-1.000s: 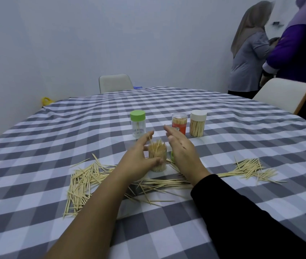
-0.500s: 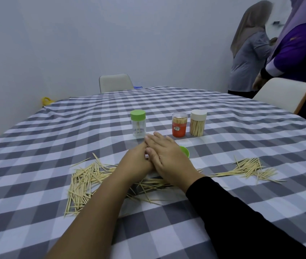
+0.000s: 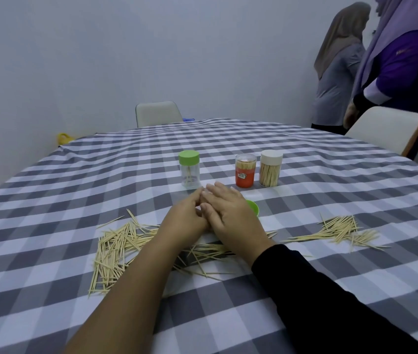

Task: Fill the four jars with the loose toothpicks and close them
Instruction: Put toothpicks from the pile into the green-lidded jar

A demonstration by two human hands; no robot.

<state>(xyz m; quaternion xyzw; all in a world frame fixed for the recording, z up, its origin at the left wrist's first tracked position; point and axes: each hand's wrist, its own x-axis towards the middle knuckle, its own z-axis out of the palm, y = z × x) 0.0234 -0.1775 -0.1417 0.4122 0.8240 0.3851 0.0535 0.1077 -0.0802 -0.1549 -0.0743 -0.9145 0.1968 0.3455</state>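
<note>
Pressing together at mid-table, the left hand (image 3: 186,215) and right hand (image 3: 228,215) hide whatever is held; their grip cannot be told. Three jars (image 3: 245,170) are seen capped behind, a green lid (image 3: 254,207) lies loose, and many toothpicks (image 3: 116,247) are left scattered

Dim, even, bluish indoor light, soft faint shadows, no glare, wide-angle bending at edges, slightly soft detail
</note>
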